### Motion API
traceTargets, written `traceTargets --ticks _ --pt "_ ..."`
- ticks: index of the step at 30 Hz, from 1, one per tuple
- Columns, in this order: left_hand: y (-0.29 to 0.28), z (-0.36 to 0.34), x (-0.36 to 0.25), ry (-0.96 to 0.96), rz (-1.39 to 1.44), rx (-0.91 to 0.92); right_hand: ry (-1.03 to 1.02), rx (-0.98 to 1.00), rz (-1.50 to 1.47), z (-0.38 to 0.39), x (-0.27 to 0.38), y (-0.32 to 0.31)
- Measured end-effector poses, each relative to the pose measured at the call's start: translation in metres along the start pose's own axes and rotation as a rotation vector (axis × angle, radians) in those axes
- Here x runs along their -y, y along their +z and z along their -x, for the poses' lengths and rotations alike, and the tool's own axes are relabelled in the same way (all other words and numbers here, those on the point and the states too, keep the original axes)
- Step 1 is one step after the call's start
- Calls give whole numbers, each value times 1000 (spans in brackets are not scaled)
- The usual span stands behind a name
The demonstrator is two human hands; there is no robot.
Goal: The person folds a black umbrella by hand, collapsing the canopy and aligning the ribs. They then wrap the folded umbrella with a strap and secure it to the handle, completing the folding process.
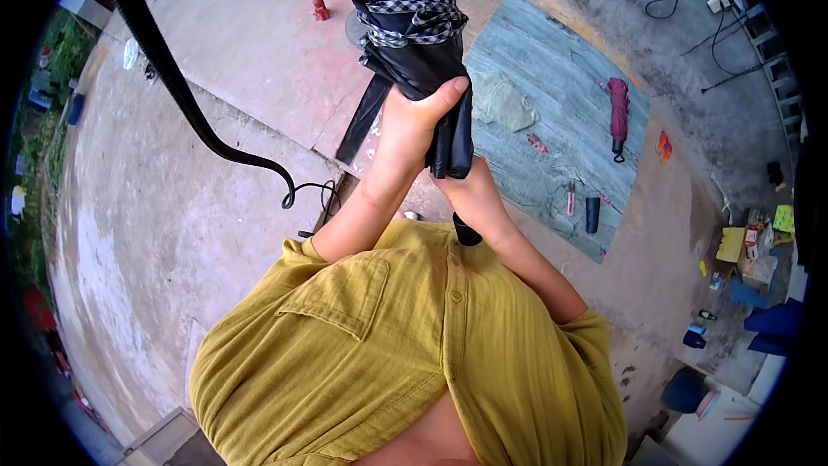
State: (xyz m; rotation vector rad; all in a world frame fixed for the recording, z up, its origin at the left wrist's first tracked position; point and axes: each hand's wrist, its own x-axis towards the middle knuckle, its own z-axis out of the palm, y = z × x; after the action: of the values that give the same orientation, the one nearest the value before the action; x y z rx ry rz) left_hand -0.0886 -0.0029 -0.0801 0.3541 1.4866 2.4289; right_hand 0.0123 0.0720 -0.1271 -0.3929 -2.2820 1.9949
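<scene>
A loosely folded black umbrella with a black-and-white checked trim points away from me, its tip at the top of the view. My left hand is closed round the gathered black fabric, thumb lying across it. Below that, my right hand grips the umbrella's lower end, with most of its fingers hidden behind the cloth. The dark handle end sticks out beneath my right hand, close to my shirt. A black flap of fabric hangs loose to the left of my left wrist.
Right of the umbrella, a grey-blue mat carries a folded maroon umbrella, a pale crumpled cloth, a dark cylinder and a small pink tool. A black cable hangs at left. A red figurine stands beyond.
</scene>
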Motion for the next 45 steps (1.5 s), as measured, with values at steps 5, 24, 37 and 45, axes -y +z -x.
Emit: traceTargets --ticks 5,24,37,45 --pt "-11 2 -17 -117 223 269 197 408 -277 3 20 -17" --pt "-9 -6 6 -49 281 122 9 122 -56 4 14 -16" --pt "-16 -13 12 -229 811 374 296 680 -582 5 28 -26" --pt "-14 -10 2 -200 255 239 170 196 -281 8 13 -10"
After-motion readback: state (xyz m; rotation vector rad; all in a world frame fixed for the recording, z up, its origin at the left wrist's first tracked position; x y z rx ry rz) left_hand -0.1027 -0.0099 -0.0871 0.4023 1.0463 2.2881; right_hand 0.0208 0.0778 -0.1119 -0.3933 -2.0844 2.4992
